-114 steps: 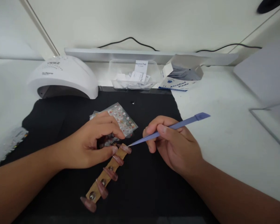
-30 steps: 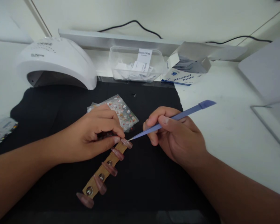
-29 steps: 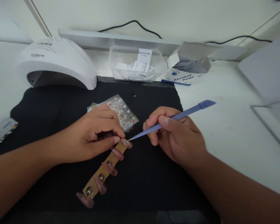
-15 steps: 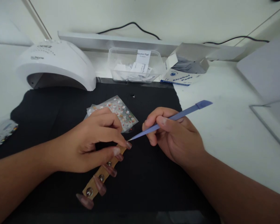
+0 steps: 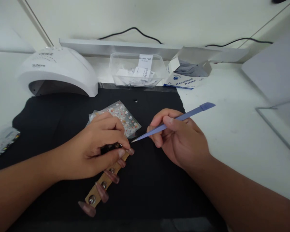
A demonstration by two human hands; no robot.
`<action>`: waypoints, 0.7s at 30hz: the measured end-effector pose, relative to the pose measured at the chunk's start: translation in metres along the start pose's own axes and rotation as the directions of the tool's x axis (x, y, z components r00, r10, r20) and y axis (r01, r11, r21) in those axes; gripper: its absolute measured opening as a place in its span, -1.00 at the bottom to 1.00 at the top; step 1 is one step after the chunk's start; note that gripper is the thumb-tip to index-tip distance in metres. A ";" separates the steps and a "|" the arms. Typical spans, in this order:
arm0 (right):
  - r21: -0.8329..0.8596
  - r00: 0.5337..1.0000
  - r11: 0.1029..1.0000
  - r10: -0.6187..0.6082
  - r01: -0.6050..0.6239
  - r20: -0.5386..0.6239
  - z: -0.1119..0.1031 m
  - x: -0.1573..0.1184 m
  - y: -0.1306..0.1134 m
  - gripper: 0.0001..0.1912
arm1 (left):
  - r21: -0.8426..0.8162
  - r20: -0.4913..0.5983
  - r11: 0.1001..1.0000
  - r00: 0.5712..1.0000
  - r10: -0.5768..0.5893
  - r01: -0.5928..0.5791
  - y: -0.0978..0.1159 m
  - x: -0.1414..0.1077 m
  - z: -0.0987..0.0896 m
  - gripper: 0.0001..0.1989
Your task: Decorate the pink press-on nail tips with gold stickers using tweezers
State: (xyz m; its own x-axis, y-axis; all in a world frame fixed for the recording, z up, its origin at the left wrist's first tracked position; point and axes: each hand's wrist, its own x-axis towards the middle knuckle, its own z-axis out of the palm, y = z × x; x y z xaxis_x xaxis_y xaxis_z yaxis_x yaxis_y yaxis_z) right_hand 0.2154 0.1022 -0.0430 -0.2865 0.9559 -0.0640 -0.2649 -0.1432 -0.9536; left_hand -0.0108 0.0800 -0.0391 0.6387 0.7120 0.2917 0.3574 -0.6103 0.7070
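My left hand [image 5: 94, 148] is closed at the far end of a tan strip [image 5: 98, 190] that carries several pinkish-brown press-on nails [image 5: 101, 192] on round metal mounts. Its index finger and thumb pinch around the farthest press-on nail [image 5: 131, 151], partly covering it. A purple pair of tweezers [image 5: 193, 112] lies in my right hand [image 5: 186, 145], held like a pen. The pointed tip sits just beyond that farthest nail, with a small gap visible. Clear sticker sheets [image 5: 127, 119] with small printed figures lie behind my left fingers, partly hidden.
A white nail lamp [image 5: 62, 67] stands at the back left of the black mat [image 5: 154, 196]. Behind the mat are a clear plastic box [image 5: 135, 82] with packets and an open alcohol pad box [image 5: 183, 80]. Another packet [image 5: 4, 141] lies at the left.
The tweezers' tip has moved slightly away from the farthest nail. My left hand keeps its pinch, and the whole view has shifted a little.
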 end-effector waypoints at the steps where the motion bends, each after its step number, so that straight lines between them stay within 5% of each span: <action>1: 0.017 1.000 1.000 -0.024 0.024 -0.019 -0.001 0.001 0.000 -0.82 | 0.005 -0.002 1.000 1.000 -0.011 0.011 0.001 0.001 0.001 -0.80; 6: 0.086 0.988 0.987 -0.130 0.137 -0.088 -0.003 0.003 0.000 -0.80 | 0.008 -0.006 0.998 0.998 -0.057 0.057 0.004 0.003 0.004 -0.79; 21: 0.141 0.979 0.973 -0.166 0.182 -0.119 -0.005 0.004 0.002 -0.80 | -0.020 -0.025 0.991 0.990 -0.136 0.135 0.007 0.003 0.013 -0.85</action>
State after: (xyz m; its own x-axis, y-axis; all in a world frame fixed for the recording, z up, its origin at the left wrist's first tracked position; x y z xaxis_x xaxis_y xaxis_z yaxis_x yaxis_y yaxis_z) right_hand 0.2187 0.1069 -0.0467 -0.1271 0.9900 0.0608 -0.4395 -0.0013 -0.8982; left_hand 0.0024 0.0736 -0.0417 0.5672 0.7967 0.2087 0.4268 -0.5011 0.7528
